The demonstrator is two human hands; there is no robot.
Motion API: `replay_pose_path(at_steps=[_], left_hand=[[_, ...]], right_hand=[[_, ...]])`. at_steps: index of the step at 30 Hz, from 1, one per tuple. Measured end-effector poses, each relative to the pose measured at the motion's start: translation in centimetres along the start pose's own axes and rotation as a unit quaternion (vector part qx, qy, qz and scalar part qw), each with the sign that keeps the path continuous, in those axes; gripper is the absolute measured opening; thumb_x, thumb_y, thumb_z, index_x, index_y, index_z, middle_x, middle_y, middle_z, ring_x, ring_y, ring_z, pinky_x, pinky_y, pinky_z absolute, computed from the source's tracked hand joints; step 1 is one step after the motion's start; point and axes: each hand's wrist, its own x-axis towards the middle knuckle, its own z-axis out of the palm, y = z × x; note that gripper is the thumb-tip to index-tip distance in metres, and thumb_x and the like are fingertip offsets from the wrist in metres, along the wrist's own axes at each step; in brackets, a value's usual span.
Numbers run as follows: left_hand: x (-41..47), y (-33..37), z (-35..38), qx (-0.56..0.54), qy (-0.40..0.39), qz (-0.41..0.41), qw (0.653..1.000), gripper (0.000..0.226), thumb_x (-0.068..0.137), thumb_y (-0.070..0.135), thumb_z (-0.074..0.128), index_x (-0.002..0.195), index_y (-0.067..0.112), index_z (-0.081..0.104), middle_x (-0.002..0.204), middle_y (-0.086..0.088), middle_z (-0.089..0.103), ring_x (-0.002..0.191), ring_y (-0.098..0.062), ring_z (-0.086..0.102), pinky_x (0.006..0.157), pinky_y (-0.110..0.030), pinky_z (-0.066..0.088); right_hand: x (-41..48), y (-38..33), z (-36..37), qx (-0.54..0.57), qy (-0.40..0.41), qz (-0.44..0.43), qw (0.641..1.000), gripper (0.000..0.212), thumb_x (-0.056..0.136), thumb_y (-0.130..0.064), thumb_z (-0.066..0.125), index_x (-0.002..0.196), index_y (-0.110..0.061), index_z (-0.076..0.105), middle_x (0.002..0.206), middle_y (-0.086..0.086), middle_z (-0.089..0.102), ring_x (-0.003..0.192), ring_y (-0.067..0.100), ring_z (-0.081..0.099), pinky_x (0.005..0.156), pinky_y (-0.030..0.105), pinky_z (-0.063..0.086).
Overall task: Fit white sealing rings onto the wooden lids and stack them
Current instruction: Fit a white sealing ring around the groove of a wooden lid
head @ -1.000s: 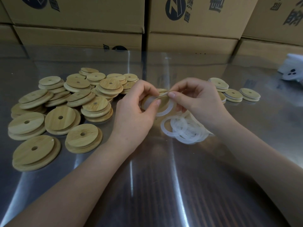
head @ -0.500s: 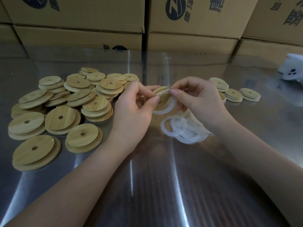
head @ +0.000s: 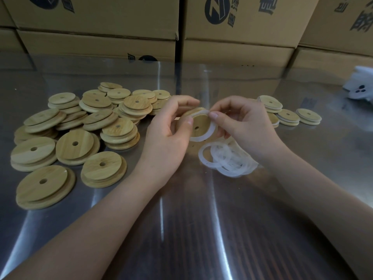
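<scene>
Above the table's middle, my left hand grips a round wooden lid with a small centre hole, tilted toward me. A white sealing ring lies partly around that lid's inner step. My right hand pinches the ring at its top edge with thumb and forefinger. Just below my hands, a heap of loose white rings rests on the table. Several bare wooden lids are piled at the left. A few lids with rings fitted sit in low stacks at the right.
The steel table is shiny and reflective. Cardboard boxes form a wall along its far edge. A white object sits at the far right edge of the table.
The lid has turned its underside toward me. The ring, loose in front of it before, now sits further round the lid, and my right thumb has shifted to its top edge.
</scene>
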Motion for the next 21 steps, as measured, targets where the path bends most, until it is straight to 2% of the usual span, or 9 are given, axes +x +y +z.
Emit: replay_pose_path(at_steps=[2, 6, 11, 17, 21], left_hand=[[-0.1, 0.0, 0.1, 0.015, -0.014, -0.004, 1.0, 0.032, 0.093, -0.002, 0.053, 0.115, 0.02, 0.065, 0.111, 0.011, 0.066, 0.111, -0.004, 0.06, 0.096, -0.036, 0.052], [-0.2, -0.3, 0.2, 0.058, -0.027, 0.004, 0.998, 0.034, 0.09, 0.006, 0.063, 0.12, 0.022, 0.065, 0.116, 0.004, 0.067, 0.115, -0.007, 0.059, 0.101, -0.036, 0.048], [-0.1, -0.7, 0.1, 0.075, -0.014, 0.004, 0.997, 0.037, 0.088, -0.001, 0.064, 0.114, 0.026, 0.067, 0.111, 0.008, 0.068, 0.111, -0.007, 0.061, 0.098, -0.036, 0.05], [0.3, -1.0, -0.1, 0.042, 0.034, -0.021, 0.998, 0.043, 0.087, -0.002, 0.063, 0.102, 0.038, 0.066, 0.1, 0.021, 0.068, 0.104, 0.001, 0.063, 0.092, -0.025, 0.052], [0.5, -1.2, -0.2, -0.001, 0.046, -0.056, 0.997, 0.042, 0.087, -0.003, 0.062, 0.098, 0.037, 0.07, 0.099, 0.017, 0.07, 0.102, -0.004, 0.065, 0.091, -0.039, 0.056]], right_hand=[[0.0, 0.0, 0.1, -0.005, -0.003, 0.002, 1.0, 0.013, 0.088, -0.01, 0.069, 0.081, -0.021, 0.069, 0.07, -0.006, 0.067, 0.057, 0.016, 0.061, 0.055, 0.023, 0.048], [-0.1, -0.1, 0.0, -0.02, -0.01, -0.013, 1.0, 0.014, 0.088, -0.01, 0.069, 0.081, -0.022, 0.068, 0.069, -0.009, 0.065, 0.056, 0.014, 0.061, 0.056, 0.021, 0.048], [-0.1, -0.2, 0.1, -0.028, -0.026, -0.022, 0.999, 0.013, 0.089, -0.01, 0.068, 0.083, -0.022, 0.069, 0.071, -0.01, 0.065, 0.057, 0.013, 0.061, 0.056, 0.02, 0.048], [-0.3, 0.1, 0.6, -0.012, -0.017, 0.011, 1.0, 0.007, 0.088, -0.013, 0.07, 0.085, -0.019, 0.068, 0.073, -0.004, 0.067, 0.057, 0.017, 0.061, 0.056, 0.022, 0.05], [-0.3, 0.3, 1.0, 0.011, -0.007, 0.047, 0.999, 0.009, 0.088, -0.014, 0.07, 0.081, -0.019, 0.068, 0.068, -0.005, 0.066, 0.056, 0.013, 0.06, 0.055, 0.021, 0.048]])
